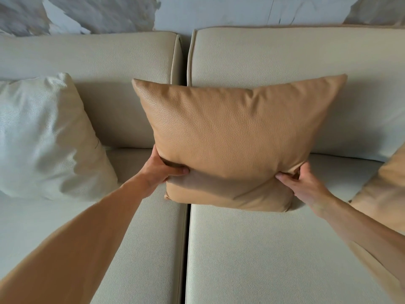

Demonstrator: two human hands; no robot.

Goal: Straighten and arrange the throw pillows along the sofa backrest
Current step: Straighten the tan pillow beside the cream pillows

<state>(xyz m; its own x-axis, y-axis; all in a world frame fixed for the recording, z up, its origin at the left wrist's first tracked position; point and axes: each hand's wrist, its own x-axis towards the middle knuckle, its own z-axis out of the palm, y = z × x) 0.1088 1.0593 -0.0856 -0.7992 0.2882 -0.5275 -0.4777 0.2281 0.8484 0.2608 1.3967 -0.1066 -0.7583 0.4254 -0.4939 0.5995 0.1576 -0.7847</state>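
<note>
A tan leather throw pillow (232, 137) stands upright against the cream sofa backrest (285, 55), straddling the gap between the two seat cushions. My left hand (162, 170) grips its lower left edge, thumb pressed into the front. My right hand (304, 183) pinches its lower right corner. A cream pillow (43, 137) leans against the backrest at the left. Only part of a second tan pillow (385, 189) shows at the right edge of the view.
The sofa has two cream seat cushions (274, 255) split by a dark seam down the middle. A marbled grey and white wall (105, 12) rises behind the backrest.
</note>
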